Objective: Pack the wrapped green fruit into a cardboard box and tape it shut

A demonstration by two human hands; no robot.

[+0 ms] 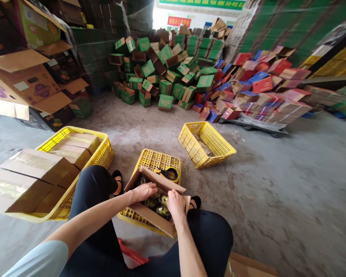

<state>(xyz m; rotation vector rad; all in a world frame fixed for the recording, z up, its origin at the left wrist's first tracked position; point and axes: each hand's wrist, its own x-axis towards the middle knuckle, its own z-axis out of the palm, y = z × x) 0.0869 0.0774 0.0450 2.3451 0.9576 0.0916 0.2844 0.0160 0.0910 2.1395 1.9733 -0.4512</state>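
Observation:
Between my knees an open cardboard box (152, 219) sits on an upturned yellow crate (145, 157). Inside lie several roundish, yellow-green and dark items (158, 204) in shiny clear wrap. My left hand (145, 191) is over the left part of the opening, its fingers curled in toward the contents. At the right end, my right hand (175, 204) is closed, thumb and fingers drawn together near the contents. What either hand grips is hidden. A tape dispenser (170, 174) lies on the crate just behind the far flap.
On the left, a yellow crate (105, 148) holds several taped cartons (31, 165). Another yellow crate (207, 144) stands ahead to the right. Piles of green boxes (164, 102) and red and blue boxes (262, 84) lie farther back. A cardboard piece (248, 265) is by my right leg.

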